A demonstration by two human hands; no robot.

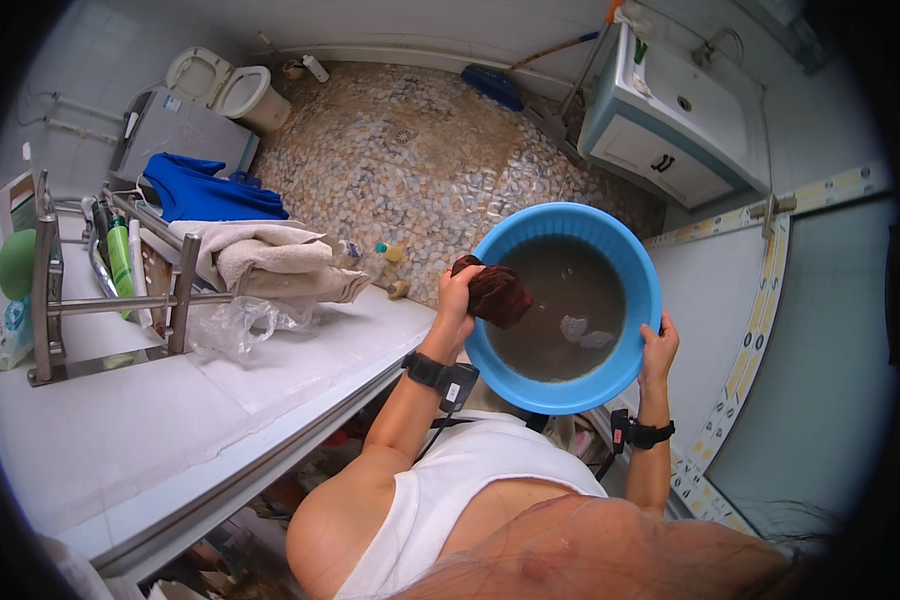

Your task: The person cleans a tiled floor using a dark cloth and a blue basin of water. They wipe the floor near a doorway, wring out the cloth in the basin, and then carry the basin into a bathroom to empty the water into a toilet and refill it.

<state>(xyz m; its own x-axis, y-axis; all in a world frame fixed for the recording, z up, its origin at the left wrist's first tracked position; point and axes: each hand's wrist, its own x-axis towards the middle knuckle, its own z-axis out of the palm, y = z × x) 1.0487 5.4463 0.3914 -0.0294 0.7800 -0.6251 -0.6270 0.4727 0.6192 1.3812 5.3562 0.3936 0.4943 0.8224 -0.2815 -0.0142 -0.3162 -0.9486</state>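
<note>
A round blue plastic basin [649,289] is before me, with murky grey-brown water [559,307] in it and a few patches of foam on the surface. My left hand [456,298] is at the basin's left rim and grips a bunched dark red-brown cloth [499,295], part of which overhangs the water. Whether its hidden fingers also hold the rim I cannot tell. On the right side, my right hand [658,345] clasps the rim with the thumb on the inner wall. Each wrist wears a black strap with a small device.
On the left, a white ledge [270,405] carries a metal rack [184,296] with tubes, a beige towel [270,255] and a blue cloth [202,191]. A washbasin cabinet [660,142] stands far right, near a blue broom [493,86]. A toilet [251,97] is far left; a glass-panelled door [802,352] is right.
</note>
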